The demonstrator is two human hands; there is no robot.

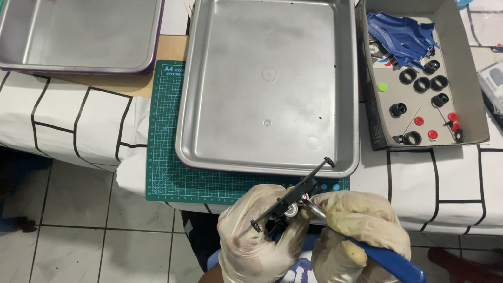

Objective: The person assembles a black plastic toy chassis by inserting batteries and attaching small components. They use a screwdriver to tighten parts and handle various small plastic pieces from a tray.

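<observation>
Head view: the gloved left hand (pixel 258 241) closes its fingers around a small black plastic chassis frame with axle pins (pixel 293 195), held in front of the body, below the table edge; the gloved right hand (pixel 357 244) grips a blue-handled screwdriver (pixel 378 256), its tip at the frame; assembly seems at an early stage, since black wheels (pixel 421 84) and a blue shell (pixel 401 38) wait in the grey cardboard box (pixel 475 92), and the middle steel tray (pixel 272 74) is bare; the frame's long axis runs diagonally, its far end pointing up-right towards the tray.

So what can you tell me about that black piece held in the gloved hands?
The black piece is a long, thin frame, seemingly plastic, tilted with its far end over the green cutting mat near the middle metal tray. Each end has a short crossbar. A small silvery part sits at its middle. The left hand grips it from below, and the right hand puts a blue-handled tool to its middle. Finer detail is too small to tell.
</observation>
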